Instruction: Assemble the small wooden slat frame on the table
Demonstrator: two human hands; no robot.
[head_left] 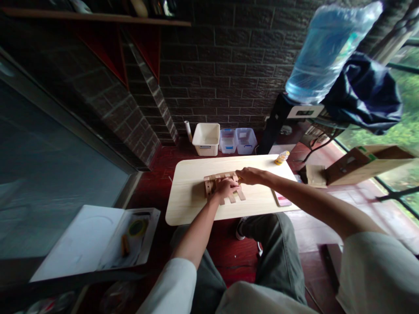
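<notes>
A small slatted wooden frame [207,186] lies on the pale wooden table [186,174], its slats pointing towards me and dark holes showing in its left end. My left hand [225,187] rests over the middle of it, fingers bent around the wood and partly covering the slats. At its far right corner, my right hand [250,175] is closed, palm down, with the fingers near those of the left. A hint of yellow shows by the right fingertips, but what they grip is too small to make out.
A yellow-labelled bottle [282,158] stands at the table's back right; a pink-and-white flat item [282,199] lies near the right edge. Behind are a cream bin [206,139] and two clear bins [246,140]. An open white case [131,235] sits left, a water jug [322,56] right.
</notes>
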